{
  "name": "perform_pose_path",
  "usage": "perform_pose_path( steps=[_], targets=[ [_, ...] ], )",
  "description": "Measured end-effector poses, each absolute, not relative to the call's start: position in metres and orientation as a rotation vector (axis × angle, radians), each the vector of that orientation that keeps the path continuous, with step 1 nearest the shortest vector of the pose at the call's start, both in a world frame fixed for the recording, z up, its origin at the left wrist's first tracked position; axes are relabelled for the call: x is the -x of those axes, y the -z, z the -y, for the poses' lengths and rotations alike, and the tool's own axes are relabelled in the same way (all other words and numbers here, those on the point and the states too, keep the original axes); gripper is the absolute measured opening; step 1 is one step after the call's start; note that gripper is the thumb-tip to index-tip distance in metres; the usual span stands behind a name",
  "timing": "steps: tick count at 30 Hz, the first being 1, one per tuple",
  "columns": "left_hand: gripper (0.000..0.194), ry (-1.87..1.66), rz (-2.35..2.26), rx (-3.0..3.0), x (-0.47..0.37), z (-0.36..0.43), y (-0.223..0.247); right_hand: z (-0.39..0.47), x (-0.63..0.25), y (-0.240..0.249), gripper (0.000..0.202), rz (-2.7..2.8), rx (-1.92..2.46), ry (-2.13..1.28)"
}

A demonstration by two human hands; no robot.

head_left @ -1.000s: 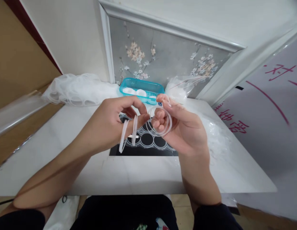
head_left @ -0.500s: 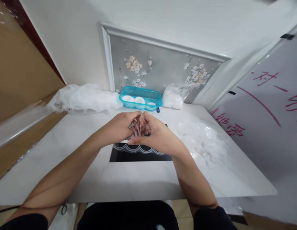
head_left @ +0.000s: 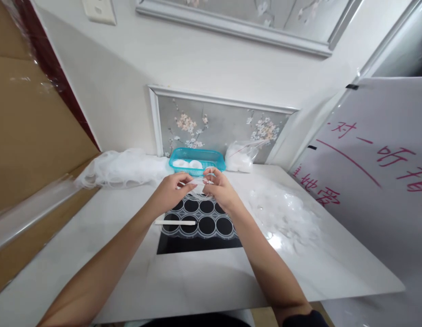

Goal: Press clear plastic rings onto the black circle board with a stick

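Clear rings [head_left: 200, 195] held up between both hands, above clear tray [head_left: 215, 217], apparently so they can be worked from two sides. Left hand [head_left: 173, 190] bent, rings pinched by thumb and finger. Right hand [head_left: 220, 187] curled, rings pinched at fingertips; number held cannot be told. Black mat [head_left: 197, 246] laid under tray, perhaps for contrast. White stick [head_left: 176, 222] laid across tray, likely for easy reach. Blue basket [head_left: 214, 156] set behind on table [head_left: 183, 281].

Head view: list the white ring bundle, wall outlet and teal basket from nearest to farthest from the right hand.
From the right hand:
1. Teal basket: just beyond it.
2. White ring bundle: off to the left.
3. Wall outlet: high up, far left.
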State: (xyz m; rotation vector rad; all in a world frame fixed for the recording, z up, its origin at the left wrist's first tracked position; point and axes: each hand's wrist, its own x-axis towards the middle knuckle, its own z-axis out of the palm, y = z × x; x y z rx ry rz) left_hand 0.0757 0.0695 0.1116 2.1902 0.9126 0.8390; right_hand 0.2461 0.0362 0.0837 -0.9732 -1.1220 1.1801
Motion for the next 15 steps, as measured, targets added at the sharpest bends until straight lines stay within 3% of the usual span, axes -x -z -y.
perform_pose_path(
  steps=[2,7,15],
  targets=[
    [0.022,-0.857,-0.948,-2.206,-0.076,-0.077,-0.105,-0.039,-0.246,-0.078,0.038,1.187,1.086,-1.195],
    [0.01,-0.792,-0.98,-2.159,-0.074,-0.098,-0.086,-0.048,-0.243,-0.064,0.009,1.322,1.12,-1.432],
    [0.022,-0.434,-0.86,-1.947,-0.075,-0.114,-0.057,-0.06,-0.243,-0.05,0.009,0.799,0.631,-1.81]
  ],
)
